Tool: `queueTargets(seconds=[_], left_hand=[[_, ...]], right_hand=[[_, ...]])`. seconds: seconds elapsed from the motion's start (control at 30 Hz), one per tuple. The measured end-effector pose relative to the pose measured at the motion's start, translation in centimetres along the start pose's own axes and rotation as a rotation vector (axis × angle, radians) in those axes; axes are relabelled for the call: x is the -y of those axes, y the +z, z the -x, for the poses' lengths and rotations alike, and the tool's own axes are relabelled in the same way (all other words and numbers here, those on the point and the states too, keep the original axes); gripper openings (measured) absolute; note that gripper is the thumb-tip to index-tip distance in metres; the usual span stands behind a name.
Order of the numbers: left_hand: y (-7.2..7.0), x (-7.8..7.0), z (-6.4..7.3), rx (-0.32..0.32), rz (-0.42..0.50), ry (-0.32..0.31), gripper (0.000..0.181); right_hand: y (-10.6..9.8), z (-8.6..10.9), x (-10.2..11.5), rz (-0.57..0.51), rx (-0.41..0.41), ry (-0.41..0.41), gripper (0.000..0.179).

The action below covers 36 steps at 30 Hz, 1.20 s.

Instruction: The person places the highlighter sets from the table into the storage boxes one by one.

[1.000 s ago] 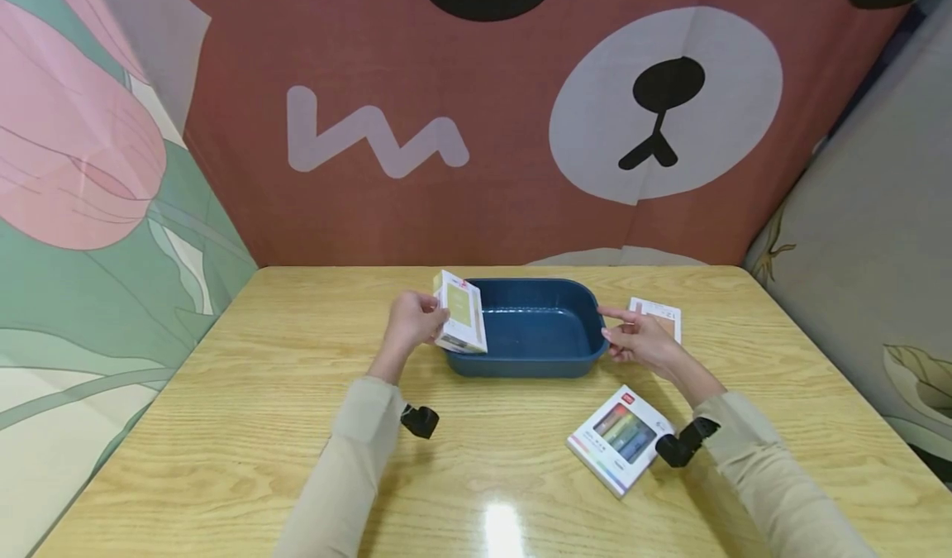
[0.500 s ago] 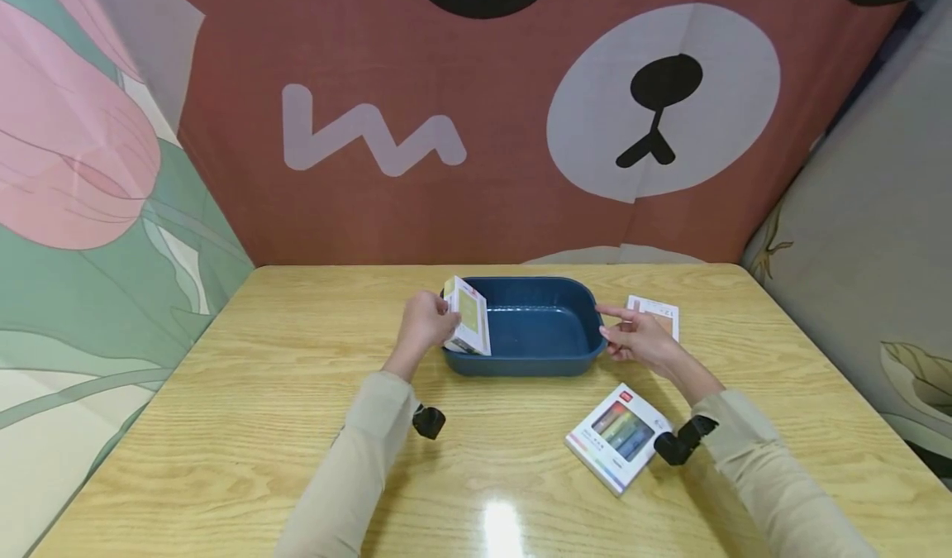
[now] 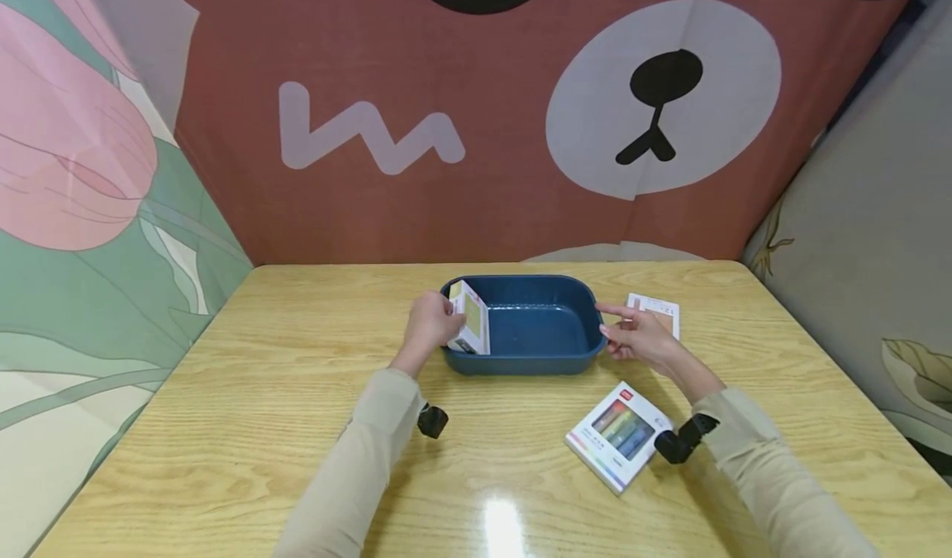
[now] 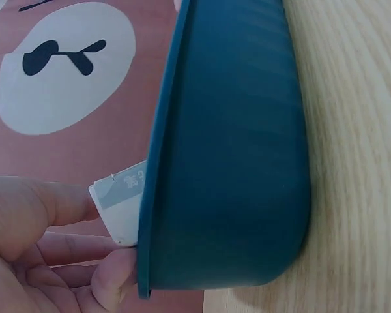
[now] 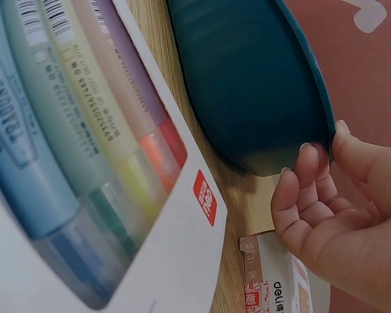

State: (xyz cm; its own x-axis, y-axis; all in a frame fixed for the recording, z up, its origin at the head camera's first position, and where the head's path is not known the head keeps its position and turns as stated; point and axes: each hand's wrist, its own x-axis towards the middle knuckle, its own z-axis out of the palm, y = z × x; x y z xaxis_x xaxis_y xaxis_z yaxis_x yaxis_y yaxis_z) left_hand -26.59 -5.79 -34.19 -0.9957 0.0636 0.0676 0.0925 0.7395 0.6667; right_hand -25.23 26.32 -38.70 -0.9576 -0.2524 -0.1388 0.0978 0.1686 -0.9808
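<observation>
Nearest us, two beige sleeves [image 3: 349,467] reach in over the wood-grain bench [image 3: 223,426], cut off by the lower edge of the head view. A Deli marker pack [image 3: 619,436] lies flat, askew, just where it lay a second ago; the right wrist camera [image 3: 678,444] covers one corner, and the right wrist view crops much of it.

Beyond it we find both hands at the dark blue bin [image 3: 535,366], whose long axis runs left to right. The left hand [image 3: 434,325] pinches a white-and-yellow carton [image 3: 473,320] by its left side, thumb on the printed face. Since the first frame, hand and carton have moved rightward and lower: the carton then leaned over the bin's left rim, and now most of it sits within the left end. Its long axis runs from the far side to the near side, across the bin's short width, with the printed face turned rightward and up. The rim hides its lower part in the left wrist view, where one corner juts above, so we cannot tell whether it touches the floor of the bin.

The right hand [image 3: 638,339] stays at the bin's right end, unclenched, its extended index finger and thumb touching the rim. Just behind it lies a small Deli box [image 3: 665,314], partly covered by the hand. Farthest off, we see a reddish-brown bear backdrop [image 3: 416,211], cropped at the top.
</observation>
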Motion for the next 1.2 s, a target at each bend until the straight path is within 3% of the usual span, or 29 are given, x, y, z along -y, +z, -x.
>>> queueTargets(seconds=[0.27, 0.73, 1.03, 1.2], left_hand=[[0.5, -0.2, -0.2, -0.007, -0.077, -0.007, 0.049], [1.0, -0.4, -0.1, -0.118, -0.280, 0.130, 0.046], [1.3, -0.5, -0.2, -0.113, -0.258, 0.101, 0.030], [1.3, -0.4, -0.2, -0.110, -0.233, 0.135, 0.048]], right_hand=[[0.0, 0.0, 0.1, 0.010, 0.007, 0.000, 0.054], [0.0, 0.0, 0.0, -0.011, 0.008, 0.000, 0.055], [0.1, 0.2, 0.2, -0.014, 0.007, -0.003, 0.055], [0.1, 0.2, 0.2, -0.009, 0.001, -0.003, 0.055]])
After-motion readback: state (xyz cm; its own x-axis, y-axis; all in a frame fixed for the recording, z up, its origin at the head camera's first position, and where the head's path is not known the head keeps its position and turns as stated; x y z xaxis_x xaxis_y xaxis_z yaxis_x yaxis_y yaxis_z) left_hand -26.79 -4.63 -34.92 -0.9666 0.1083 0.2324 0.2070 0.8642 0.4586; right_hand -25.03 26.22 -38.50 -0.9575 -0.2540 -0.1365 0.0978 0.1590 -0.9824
